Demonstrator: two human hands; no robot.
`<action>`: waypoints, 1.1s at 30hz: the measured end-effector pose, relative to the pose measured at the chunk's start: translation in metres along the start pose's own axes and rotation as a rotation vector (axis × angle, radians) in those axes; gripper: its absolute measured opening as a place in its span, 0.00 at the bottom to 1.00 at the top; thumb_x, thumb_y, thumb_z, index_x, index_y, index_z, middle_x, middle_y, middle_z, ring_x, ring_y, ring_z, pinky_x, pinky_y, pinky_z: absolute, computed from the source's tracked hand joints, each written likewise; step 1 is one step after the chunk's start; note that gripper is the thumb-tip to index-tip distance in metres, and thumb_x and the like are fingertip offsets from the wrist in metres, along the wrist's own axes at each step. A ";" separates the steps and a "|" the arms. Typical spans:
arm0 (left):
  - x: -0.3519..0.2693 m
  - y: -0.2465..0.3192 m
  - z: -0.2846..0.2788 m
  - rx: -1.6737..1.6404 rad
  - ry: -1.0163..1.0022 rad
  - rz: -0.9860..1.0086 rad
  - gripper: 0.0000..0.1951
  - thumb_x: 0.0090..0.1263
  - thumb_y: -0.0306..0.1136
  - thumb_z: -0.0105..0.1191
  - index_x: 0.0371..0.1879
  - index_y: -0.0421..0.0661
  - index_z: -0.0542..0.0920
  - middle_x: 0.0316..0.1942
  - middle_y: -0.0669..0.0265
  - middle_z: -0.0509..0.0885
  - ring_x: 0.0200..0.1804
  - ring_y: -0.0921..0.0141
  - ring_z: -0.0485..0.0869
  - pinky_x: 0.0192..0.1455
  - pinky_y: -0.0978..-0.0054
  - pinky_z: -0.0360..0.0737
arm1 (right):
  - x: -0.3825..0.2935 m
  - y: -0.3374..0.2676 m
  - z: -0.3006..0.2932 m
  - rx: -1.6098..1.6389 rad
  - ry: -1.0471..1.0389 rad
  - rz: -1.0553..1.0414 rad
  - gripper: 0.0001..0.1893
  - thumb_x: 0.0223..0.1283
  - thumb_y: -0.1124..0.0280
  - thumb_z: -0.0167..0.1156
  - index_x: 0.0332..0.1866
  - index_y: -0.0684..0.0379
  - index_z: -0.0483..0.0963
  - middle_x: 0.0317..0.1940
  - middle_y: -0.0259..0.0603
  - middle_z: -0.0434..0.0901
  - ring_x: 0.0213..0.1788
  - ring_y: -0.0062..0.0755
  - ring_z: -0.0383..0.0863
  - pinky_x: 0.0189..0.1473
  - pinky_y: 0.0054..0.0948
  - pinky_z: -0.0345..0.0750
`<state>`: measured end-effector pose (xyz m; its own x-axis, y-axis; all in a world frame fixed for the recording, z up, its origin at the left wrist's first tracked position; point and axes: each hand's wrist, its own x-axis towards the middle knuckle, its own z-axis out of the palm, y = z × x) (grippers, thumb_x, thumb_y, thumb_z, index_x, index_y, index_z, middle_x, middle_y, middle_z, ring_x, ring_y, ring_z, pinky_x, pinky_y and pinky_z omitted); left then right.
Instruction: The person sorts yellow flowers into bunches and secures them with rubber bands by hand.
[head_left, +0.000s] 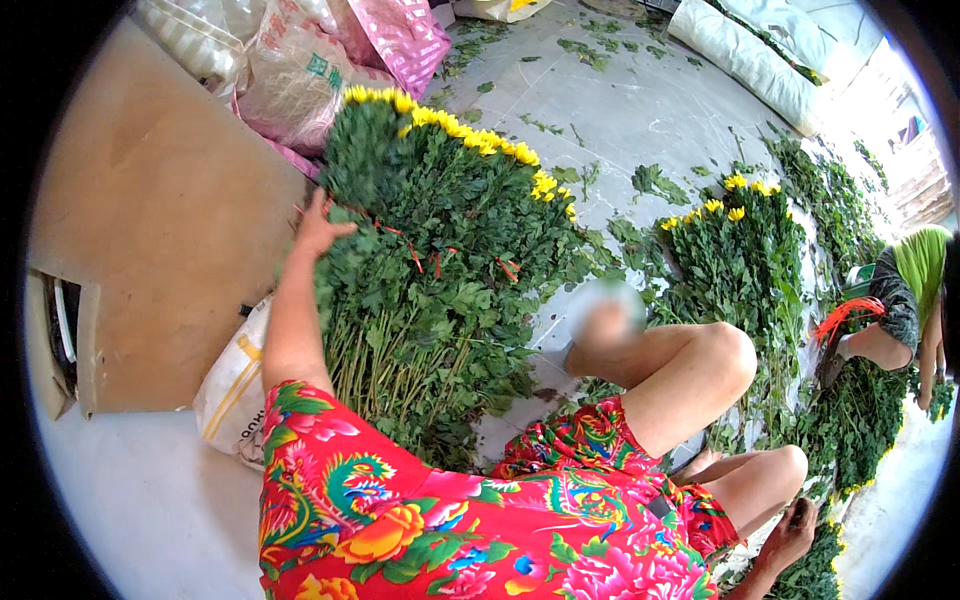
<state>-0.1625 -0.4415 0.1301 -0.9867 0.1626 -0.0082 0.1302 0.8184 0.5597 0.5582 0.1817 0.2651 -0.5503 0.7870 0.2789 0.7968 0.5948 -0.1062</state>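
Observation:
Fingers spread, my left hand (322, 223) reaches out to the left edge of a broad row of yellow chrysanthemum bunches (450, 195), at a blurred bunch near a red tie. Whether it grips that bunch cannot be told. The stems lie side by side, with blooms at the far end and red ties (416, 256) around the bunches. My right hand (796, 525) is low at the right, beside my knee, its fingers curled; what it holds, if anything, cannot be made out. More chrysanthemums (739, 247) lie to the right of my legs, and others (814, 566) are below the right hand.
A brown board (165, 225) and a white sack (232, 382) stand at the left, with stuffed plastic sacks (292, 82) behind. Loose leaves (656, 184) litter the grey floor. At the far right a co-worker (911, 292) bends over greenery, near red ties (847, 315).

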 end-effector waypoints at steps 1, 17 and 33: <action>-0.005 -0.031 0.010 0.112 -0.040 -0.023 0.63 0.56 0.43 0.78 0.84 0.44 0.44 0.80 0.49 0.63 0.80 0.53 0.62 0.82 0.57 0.60 | -0.001 -0.003 0.004 0.029 -0.067 0.045 0.08 0.72 0.71 0.59 0.47 0.66 0.78 0.40 0.51 0.81 0.41 0.54 0.82 0.46 0.39 0.79; -0.049 0.013 0.093 0.603 0.348 -0.171 0.51 0.64 0.56 0.70 0.80 0.44 0.57 0.80 0.49 0.60 0.78 0.46 0.62 0.73 0.44 0.70 | 0.008 0.011 0.015 -0.112 0.104 -0.006 0.26 0.61 0.59 0.67 0.63 0.59 0.78 0.63 0.49 0.78 0.68 0.54 0.73 0.73 0.47 0.66; -0.098 0.393 0.367 -0.472 -0.774 0.393 0.20 0.66 0.33 0.67 0.55 0.39 0.85 0.49 0.59 0.90 0.49 0.67 0.87 0.54 0.67 0.83 | 0.144 -0.077 0.246 0.390 -0.769 -0.275 0.18 0.63 0.64 0.67 0.54 0.61 0.77 0.47 0.52 0.84 0.52 0.58 0.83 0.53 0.47 0.80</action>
<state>0.0210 0.0661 0.0468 -0.5232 0.8293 -0.1964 0.2166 0.3523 0.9105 0.3563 0.2899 0.0782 -0.8352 0.4178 -0.3577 0.5485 0.6809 -0.4853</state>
